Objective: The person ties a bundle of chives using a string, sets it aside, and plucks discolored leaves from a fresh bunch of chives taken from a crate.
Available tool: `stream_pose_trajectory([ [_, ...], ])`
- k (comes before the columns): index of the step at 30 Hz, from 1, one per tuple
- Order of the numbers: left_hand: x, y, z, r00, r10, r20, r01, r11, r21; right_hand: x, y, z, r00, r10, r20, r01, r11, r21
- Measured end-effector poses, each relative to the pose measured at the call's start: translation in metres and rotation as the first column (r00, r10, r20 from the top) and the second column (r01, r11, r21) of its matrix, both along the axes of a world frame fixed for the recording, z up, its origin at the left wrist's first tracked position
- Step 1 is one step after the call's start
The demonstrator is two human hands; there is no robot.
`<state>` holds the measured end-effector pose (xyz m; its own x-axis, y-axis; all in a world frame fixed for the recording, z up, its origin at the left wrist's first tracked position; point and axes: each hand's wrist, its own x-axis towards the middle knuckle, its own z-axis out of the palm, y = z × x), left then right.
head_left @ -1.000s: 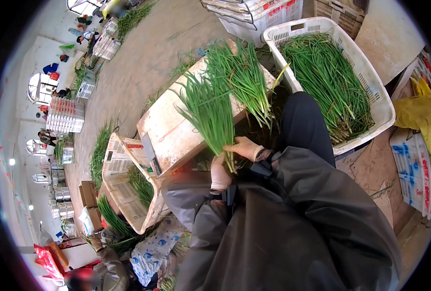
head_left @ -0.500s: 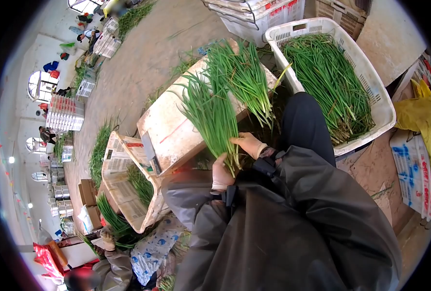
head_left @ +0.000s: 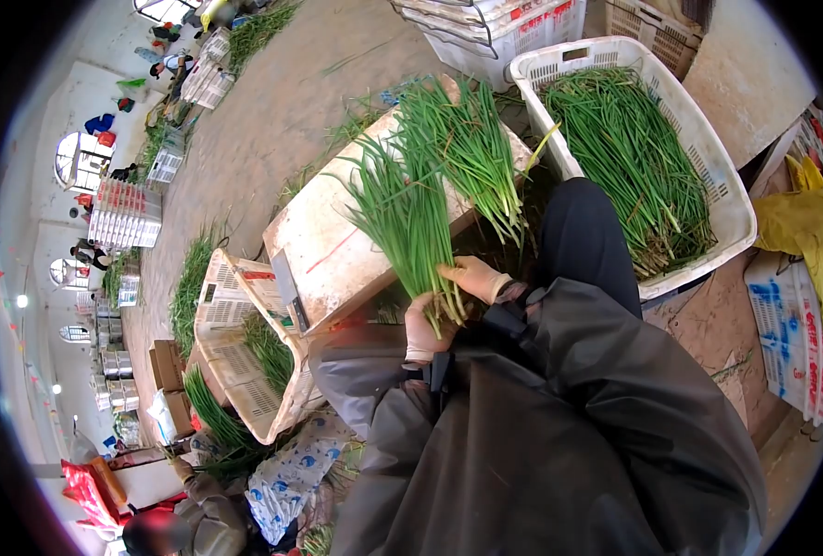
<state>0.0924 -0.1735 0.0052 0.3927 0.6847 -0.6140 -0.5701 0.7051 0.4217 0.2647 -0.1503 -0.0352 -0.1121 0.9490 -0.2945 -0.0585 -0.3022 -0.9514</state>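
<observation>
Both of my hands are closed around the pale root ends of a bunch of chives (head_left: 404, 218). My left hand (head_left: 425, 331) wraps it from the lower left. My right hand (head_left: 474, 277) grips the same bunch from the right, slightly higher. The long green leaves point away from me and rest across a worn white board (head_left: 332, 232). A second pile of chives (head_left: 471, 148) lies on the board's far right part, beside the held bunch. A flat metal blade (head_left: 290, 289) is fixed at the board's near left corner.
A white crate (head_left: 740, 218) full of chives stands to the right. On the left is a tilted crate (head_left: 245, 380) with some chives inside. Stacked crates (head_left: 495, 42) are at the back. A co-worker (head_left: 212, 519) sits at the lower left beside more chives (head_left: 212, 408).
The held bunch has shifted slightly, and its root ends now fan out more between my hands. At the lower left the co-worker's arm has moved left.
</observation>
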Motion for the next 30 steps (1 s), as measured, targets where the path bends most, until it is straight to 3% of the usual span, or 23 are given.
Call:
stream_pose_trajectory([
  [1, 0.001, 0.001, -0.003, 1.0, -0.006, 0.031, 0.006, 1.0, 0.004, 0.0, -0.003, 0.006, 0.959, 0.013, 0.282, -0.053, 0.989, 0.135],
  [3, -0.001, 0.002, -0.009, 0.997, -0.038, 0.062, 0.036, 0.999, 0.022, 0.002, -0.005, 0.017, 0.788, 0.098, 0.608, -0.109, 0.994, -0.018],
  [6, -0.012, 0.005, -0.026, 0.997, -0.071, 0.044, 0.069, 0.996, 0.052, 0.007, -0.012, 0.035, 0.602, -0.031, 0.798, -0.032, 0.998, 0.062],
  [8, -0.016, 0.005, -0.04, 0.999, -0.037, 0.007, 0.036, 0.998, 0.055, 0.009, -0.013, 0.046, 0.63, -0.223, 0.744, 0.021, 0.963, 0.27],
  [9, -0.017, 0.006, -0.049, 0.995, -0.063, -0.077, 0.076, 0.981, 0.176, 0.011, -0.013, 0.051, 0.639, -0.315, 0.702, 0.05, 0.928, 0.37],
  [10, -0.015, 0.006, -0.052, 0.983, -0.079, -0.164, 0.125, 0.948, 0.292, 0.015, -0.012, 0.054, 0.755, -0.184, 0.63, -0.015, 0.955, 0.297],
  [12, -0.016, 0.005, -0.055, 0.982, -0.07, -0.175, 0.12, 0.947, 0.298, 0.015, -0.015, 0.059, 0.835, -0.033, 0.548, -0.165, 0.937, 0.308],
  [13, -0.005, 0.003, -0.026, 0.994, -0.047, -0.1, 0.065, 0.98, 0.188, 0.014, -0.018, 0.062, 0.862, 0.047, 0.505, -0.237, 0.918, 0.319],
  [14, 0.001, 0.002, -0.01, 1.0, -0.015, -0.028, 0.017, 0.997, 0.072, 0.01, -0.026, 0.067, 0.818, 0.033, 0.574, -0.264, 0.908, 0.324],
  [17, -0.005, 0.004, -0.025, 0.981, -0.088, -0.174, 0.126, 0.967, 0.222, 0.001, -0.032, 0.069, 0.757, 0.008, 0.653, -0.239, 0.934, 0.266],
  [20, -0.005, 0.002, -0.02, 0.997, -0.037, -0.07, 0.046, 0.99, 0.132, -0.004, -0.032, 0.059, 0.758, 0.004, 0.652, -0.26, 0.919, 0.297],
  [23, -0.005, 0.0, -0.022, 0.967, -0.089, -0.24, 0.16, 0.941, 0.297, -0.004, -0.03, 0.049, 0.754, 0.001, 0.657, -0.295, 0.894, 0.338],
  [27, -0.015, 0.005, -0.056, 0.952, -0.105, -0.286, 0.194, 0.934, 0.301, -0.004, -0.028, 0.043, 0.702, 0.053, 0.71, -0.337, 0.903, 0.265],
  [29, -0.009, 0.003, -0.046, 0.974, -0.077, -0.215, 0.124, 0.969, 0.214, 0.008, -0.026, 0.052, 0.667, 0.268, 0.695, -0.522, 0.834, 0.179],
  [30, -0.015, 0.005, -0.055, 0.951, -0.074, -0.299, 0.168, 0.938, 0.303, 0.014, -0.024, 0.056, 0.633, 0.37, 0.68, -0.607, 0.783, 0.14],
])
